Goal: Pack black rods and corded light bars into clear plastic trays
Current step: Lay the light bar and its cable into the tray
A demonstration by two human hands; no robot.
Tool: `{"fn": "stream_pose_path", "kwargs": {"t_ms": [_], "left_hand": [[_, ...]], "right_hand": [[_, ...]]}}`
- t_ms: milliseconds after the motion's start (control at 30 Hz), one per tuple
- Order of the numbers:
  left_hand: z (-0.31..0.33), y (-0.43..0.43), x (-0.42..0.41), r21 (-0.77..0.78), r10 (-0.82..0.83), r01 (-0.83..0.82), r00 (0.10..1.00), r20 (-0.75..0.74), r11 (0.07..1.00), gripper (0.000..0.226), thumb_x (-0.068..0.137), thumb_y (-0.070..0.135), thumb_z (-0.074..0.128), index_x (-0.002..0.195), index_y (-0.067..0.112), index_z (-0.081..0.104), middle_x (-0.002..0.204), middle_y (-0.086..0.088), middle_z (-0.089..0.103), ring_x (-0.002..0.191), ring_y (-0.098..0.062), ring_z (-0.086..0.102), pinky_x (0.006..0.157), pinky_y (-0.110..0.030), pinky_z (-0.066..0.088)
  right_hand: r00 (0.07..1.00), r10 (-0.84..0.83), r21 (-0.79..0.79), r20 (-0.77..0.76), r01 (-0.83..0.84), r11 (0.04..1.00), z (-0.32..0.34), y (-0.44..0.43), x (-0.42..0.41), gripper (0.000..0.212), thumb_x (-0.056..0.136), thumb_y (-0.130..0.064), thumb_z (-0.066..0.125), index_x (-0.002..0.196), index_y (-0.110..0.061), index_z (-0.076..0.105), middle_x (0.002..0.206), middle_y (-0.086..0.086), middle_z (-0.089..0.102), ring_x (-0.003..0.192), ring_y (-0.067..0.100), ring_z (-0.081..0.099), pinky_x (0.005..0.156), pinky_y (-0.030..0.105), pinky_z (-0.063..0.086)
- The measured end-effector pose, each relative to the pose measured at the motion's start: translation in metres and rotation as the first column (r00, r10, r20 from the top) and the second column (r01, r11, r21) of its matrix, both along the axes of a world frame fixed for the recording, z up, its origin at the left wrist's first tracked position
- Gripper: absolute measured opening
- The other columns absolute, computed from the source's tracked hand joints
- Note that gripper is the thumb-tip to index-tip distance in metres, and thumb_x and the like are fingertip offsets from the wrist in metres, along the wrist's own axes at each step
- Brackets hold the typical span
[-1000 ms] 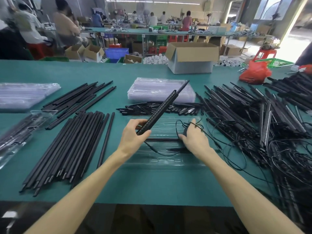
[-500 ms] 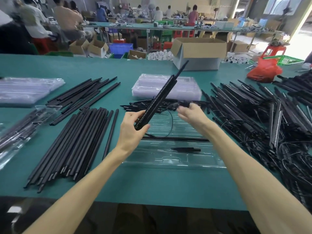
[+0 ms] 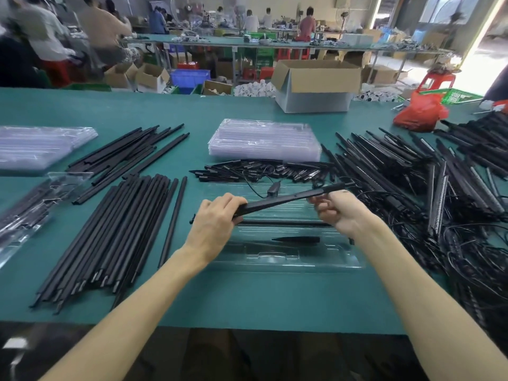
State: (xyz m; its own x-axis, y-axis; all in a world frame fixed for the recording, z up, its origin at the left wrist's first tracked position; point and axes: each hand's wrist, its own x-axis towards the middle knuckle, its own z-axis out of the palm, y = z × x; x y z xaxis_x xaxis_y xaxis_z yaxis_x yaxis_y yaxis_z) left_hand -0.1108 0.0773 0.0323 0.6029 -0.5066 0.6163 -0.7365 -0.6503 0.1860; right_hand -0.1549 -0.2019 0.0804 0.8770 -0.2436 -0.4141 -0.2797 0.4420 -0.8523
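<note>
A clear plastic tray lies open on the green table in front of me. A thin black rod and a short black spike lie in it. Just above the tray I hold a black corded light bar almost level. My left hand grips its left end. My right hand pinches it near the right end. Its cord trails back toward the small parts behind the tray.
Black rods lie in rows at my left. A tangled heap of corded light bars fills the right. A stack of empty clear trays sits behind, with small black spikes before it. A packed tray lies far left.
The light bar has swung down from a steep upright tilt to nearly level over the tray. My right hand has moved from the cord to the bar's right end.
</note>
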Motion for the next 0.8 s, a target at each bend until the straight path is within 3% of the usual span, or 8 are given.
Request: {"fn": "stream_pose_path", "kwargs": {"t_ms": [133,200,267,400,533,633,700,800], "left_hand": [[-0.005,0.0,-0.002,-0.017,0.046,-0.046,0.999,0.017,0.999,0.022,0.085,0.012,0.078,0.103,0.012,0.064,0.089,0.004,0.071,0.068,-0.017,0.063,0.073,-0.037,0.045],[-0.007,0.0,-0.004,-0.029,0.075,-0.075,0.997,0.009,0.997,0.02,0.084,0.014,0.079,0.096,0.012,0.064,0.082,0.006,0.071,0.059,-0.012,0.046,0.07,-0.036,0.046],[-0.011,0.003,-0.005,-0.018,0.089,-0.089,0.996,-0.004,0.996,0.017,0.084,0.013,0.079,0.092,0.012,0.064,0.081,0.005,0.072,0.059,-0.014,0.045,0.069,-0.037,0.047],[-0.016,0.007,-0.005,0.055,0.018,-0.015,0.998,-0.061,0.998,0.017,0.086,0.002,0.073,0.095,0.011,0.061,0.088,0.001,0.072,0.075,-0.023,0.064,0.076,-0.04,0.044],[-0.02,0.007,-0.001,0.123,-0.037,0.047,0.996,-0.083,0.991,0.02,0.087,0.008,0.076,0.1,0.013,0.062,0.099,0.004,0.067,0.081,-0.021,0.056,0.083,-0.038,0.042],[-0.025,0.007,0.004,0.115,-0.052,0.071,0.986,-0.161,0.991,0.029,0.091,0.038,0.072,0.109,0.018,0.061,0.106,0.009,0.059,0.09,-0.013,0.049,0.094,-0.033,0.035],[-0.026,0.005,0.006,0.107,-0.047,0.075,0.968,-0.247,0.991,0.039,0.096,0.055,0.053,0.115,0.022,0.06,0.109,0.011,0.055,0.099,-0.01,0.05,0.099,-0.032,0.029],[-0.027,0.001,0.004,0.046,-0.041,0.055,0.964,-0.262,0.997,0.036,0.103,0.045,0.038,0.118,0.023,0.063,0.11,0.009,0.054,0.106,-0.012,0.052,0.098,-0.031,0.024]], "right_hand": [[0.995,-0.056,0.188,-0.077,0.07,0.98,-0.002,-0.014,-0.012,0.026,0.103,0.003,0.027,0.094,0.002,0.052,0.079,0.016,0.058,0.06,0.014,0.055,0.039,0.015,0.044],[0.995,-0.081,0.136,-0.064,0.089,0.987,-0.007,-0.016,-0.016,0.025,0.104,0.002,0.029,0.095,0.004,0.052,0.087,0.021,0.063,0.07,0.023,0.063,0.05,0.024,0.056],[0.994,-0.101,0.056,-0.04,0.103,0.993,-0.011,-0.018,-0.018,0.022,0.104,0.003,0.03,0.101,0.004,0.052,0.097,0.026,0.067,0.078,0.028,0.07,0.061,0.033,0.061],[0.99,-0.142,-0.009,0.007,0.142,0.99,-0.019,-0.025,-0.016,0.019,0.1,0.006,0.045,0.111,0.011,0.06,0.103,0.025,0.072,0.077,0.028,0.071,0.066,0.035,0.063],[0.994,-0.106,-0.123,0.039,0.11,0.986,-0.032,-0.029,-0.021,0.028,0.105,-0.02,0.052,0.109,0.005,0.063,0.097,0.016,0.076,0.084,0.025,0.073,0.064,0.032,0.061],[0.993,-0.045,-0.305,0.108,0.076,0.949,-0.043,-0.029,-0.026,0.022,0.094,-0.002,0.065,0.114,0.008,0.064,0.102,0.019,0.074,0.09,0.022,0.074,0.07,0.031,0.062],[0.992,-0.035,-0.359,0.121,0.077,0.93,-0.046,-0.028,-0.028,0.024,0.091,0.013,0.06,0.114,0.006,0.064,0.103,0.019,0.074,0.087,0.02,0.075,0.071,0.03,0.062],[0.992,-0.035,-0.414,0.125,0.084,0.906,-0.05,-0.027,-0.03,0.029,0.09,0.018,0.052,0.113,0.004,0.064,0.1,0.016,0.074,0.085,0.019,0.074,0.069,0.027,0.062]]}}
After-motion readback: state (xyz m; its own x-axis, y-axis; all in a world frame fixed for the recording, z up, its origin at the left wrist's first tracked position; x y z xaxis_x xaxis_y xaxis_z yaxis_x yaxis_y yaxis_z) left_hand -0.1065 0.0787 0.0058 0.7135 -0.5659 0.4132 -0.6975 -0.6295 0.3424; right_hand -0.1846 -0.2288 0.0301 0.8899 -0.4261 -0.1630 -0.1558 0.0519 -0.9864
